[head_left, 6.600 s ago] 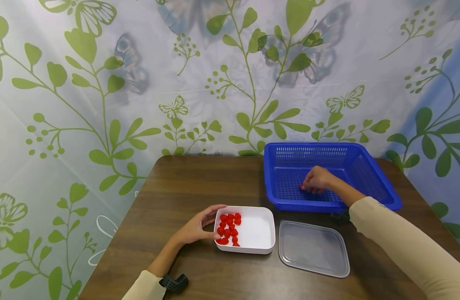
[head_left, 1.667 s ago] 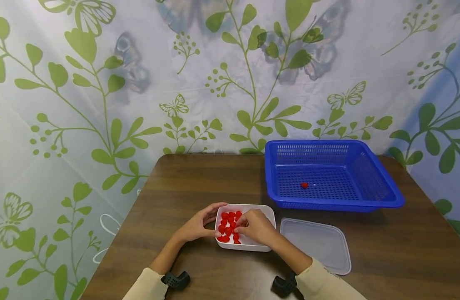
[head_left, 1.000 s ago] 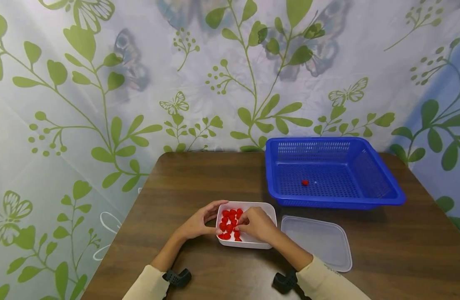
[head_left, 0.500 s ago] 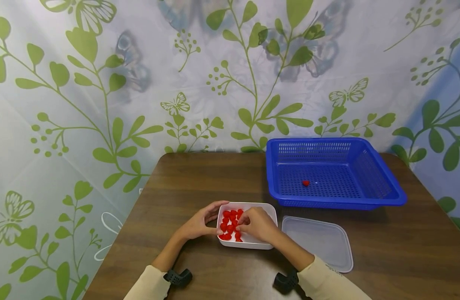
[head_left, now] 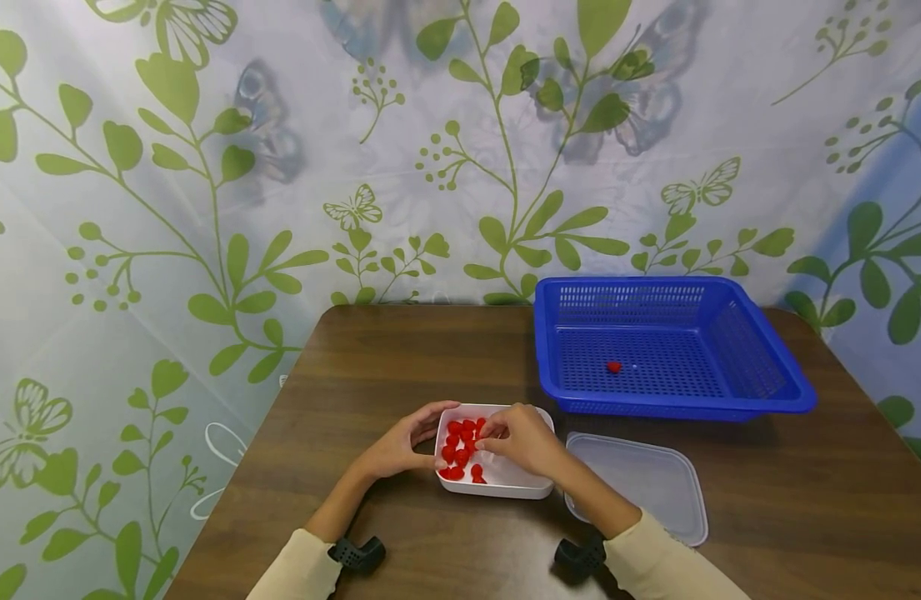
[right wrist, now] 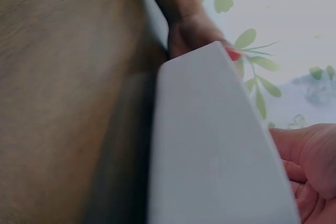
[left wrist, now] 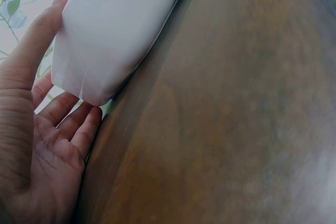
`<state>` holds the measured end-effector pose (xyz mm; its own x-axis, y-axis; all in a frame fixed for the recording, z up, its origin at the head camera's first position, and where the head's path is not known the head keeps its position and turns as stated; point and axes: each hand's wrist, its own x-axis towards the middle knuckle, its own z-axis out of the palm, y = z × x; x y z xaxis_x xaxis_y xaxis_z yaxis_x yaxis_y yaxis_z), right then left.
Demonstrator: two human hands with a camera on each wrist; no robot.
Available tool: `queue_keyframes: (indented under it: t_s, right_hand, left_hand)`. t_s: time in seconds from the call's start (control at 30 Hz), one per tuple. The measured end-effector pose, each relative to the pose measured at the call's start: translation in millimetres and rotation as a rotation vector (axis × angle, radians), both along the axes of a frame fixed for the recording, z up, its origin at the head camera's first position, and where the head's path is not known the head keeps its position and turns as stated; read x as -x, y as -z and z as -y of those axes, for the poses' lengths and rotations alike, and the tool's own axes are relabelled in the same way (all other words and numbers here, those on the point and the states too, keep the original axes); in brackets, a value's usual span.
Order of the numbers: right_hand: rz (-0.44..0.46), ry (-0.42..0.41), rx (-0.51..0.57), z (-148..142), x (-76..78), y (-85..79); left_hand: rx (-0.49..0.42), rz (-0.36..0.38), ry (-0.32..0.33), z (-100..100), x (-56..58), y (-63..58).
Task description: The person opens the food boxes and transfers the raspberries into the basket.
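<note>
A white rectangular container sits on the table with several small red strawberry-like pieces gathered in its left half. My left hand grips its left end, thumb at the near corner, fingers round the far one. In the left wrist view the thumb and fingertips lie against the container's wall. Over the container's middle my right hand hovers, thumb and index fingertips slightly apart beside the red pieces. Its fingers show past the container's rim in the right wrist view, with nothing seen between them.
A blue perforated basket stands at the back right, one red piece and a tiny white speck on its floor. A translucent lid lies flat right of the container, partly under my right forearm. A leaf-patterned curtain hangs behind the table.
My right hand left the basket, reached into the container among the red pieces, and has just lifted slightly up and right. My left hand kept its grip on the container.
</note>
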<state>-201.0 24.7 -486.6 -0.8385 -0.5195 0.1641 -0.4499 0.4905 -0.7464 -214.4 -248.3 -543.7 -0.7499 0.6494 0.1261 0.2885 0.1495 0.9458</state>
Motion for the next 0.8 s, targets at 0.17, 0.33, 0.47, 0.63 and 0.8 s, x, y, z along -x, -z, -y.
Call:
queue_keyframes:
  t_s: [0.17, 0.33, 0.47, 0.63, 0.8]
  right_hand:
    - [0.078, -0.019, 0.077, -6, -1.2, -12.1]
    - [0.140, -0.010, 0.139, -11, -2.9, -23.4]
    - [0.138, 0.011, 0.159, -15, -2.8, -30.8]
    - [0.140, 0.026, 0.184, -22, -3.1, -40.0]
    - [0.146, 0.020, 0.219, -28, -3.7, -50.9]
  left_hand:
    - [0.009, 0.010, -0.006, 0, -0.3, -1.4]
    - [0.021, 0.024, -0.014, 0, -1.5, -2.1]
    - [0.023, 0.035, -0.020, -3, -6.1, -10.5]
    - [0.018, 0.049, -0.012, -7, -13.9, -28.1]
    - [0.014, 0.046, -0.018, -5, -11.7, -21.2]
